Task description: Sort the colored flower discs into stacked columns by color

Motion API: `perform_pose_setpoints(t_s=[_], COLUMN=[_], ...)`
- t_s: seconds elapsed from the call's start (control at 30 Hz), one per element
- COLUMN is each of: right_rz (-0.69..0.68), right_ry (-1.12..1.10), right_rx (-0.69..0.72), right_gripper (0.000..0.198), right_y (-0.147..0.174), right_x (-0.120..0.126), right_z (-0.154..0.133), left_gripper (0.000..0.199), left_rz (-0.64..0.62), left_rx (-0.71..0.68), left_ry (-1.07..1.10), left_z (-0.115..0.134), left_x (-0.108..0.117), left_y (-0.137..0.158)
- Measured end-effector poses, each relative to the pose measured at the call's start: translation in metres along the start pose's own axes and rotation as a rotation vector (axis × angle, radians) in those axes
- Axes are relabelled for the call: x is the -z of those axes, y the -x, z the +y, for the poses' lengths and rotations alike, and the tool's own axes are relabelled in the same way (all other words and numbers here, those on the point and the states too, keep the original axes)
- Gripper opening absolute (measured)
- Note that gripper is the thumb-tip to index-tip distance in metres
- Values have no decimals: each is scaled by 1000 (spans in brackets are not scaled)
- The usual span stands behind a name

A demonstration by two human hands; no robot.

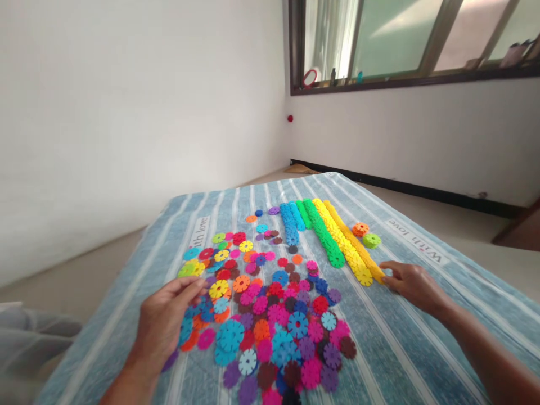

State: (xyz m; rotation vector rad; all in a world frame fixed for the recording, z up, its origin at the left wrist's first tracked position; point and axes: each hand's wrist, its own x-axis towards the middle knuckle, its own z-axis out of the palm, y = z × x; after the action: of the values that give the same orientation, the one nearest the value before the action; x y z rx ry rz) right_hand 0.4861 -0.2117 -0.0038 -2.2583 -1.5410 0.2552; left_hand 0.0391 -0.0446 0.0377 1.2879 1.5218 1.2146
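Note:
A loose pile of notched plastic snowflake discs point(276, 315) in many colours is spread over the striped cloth point(371, 349). My left hand point(166, 312) is at the pile's left edge, thumb and fingers pinched together; what they hold, if anything, is hidden. Beyond its fingertips sit yellow-green discs point(190, 268). On the right, overlapping discs lie in straight rows: blue point(290, 225), green point(324, 235), yellow point(343, 243) and deeper yellow point(356, 243). My right hand point(411, 286) has its fingers closed on a disc at the near end of the deeper yellow row.
Small stacks of orange discs point(360, 229) and lime discs point(372, 241) stand right of the rows. A purple disc point(274, 210) lies by the blue row's far end. White walls point(139, 95) and a window point(396, 39) rise behind. Grey fabric point(36, 349) shows at lower left.

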Motion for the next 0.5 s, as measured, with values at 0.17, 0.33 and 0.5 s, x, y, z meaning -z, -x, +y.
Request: perform_pose_setpoints(t_s=[0.17,0.33,0.5], right_rz=[84,105,-32], right_ry=[39,-65,-123], right_rx=[-21,112,424], right_gripper=[38,34,29], right_y=[6,14,18], right_x=[-6,-15,-28], right_z=[-1,-35,-94], left_gripper=[28,20,18], left_rz=[11,-28,-94], left_rx=[-65,-253,-513], left_ry=[-118,-311,-460], left_z=[-3,-4,-14], left_x=[3,-2,-5], left_y=[1,10,12])
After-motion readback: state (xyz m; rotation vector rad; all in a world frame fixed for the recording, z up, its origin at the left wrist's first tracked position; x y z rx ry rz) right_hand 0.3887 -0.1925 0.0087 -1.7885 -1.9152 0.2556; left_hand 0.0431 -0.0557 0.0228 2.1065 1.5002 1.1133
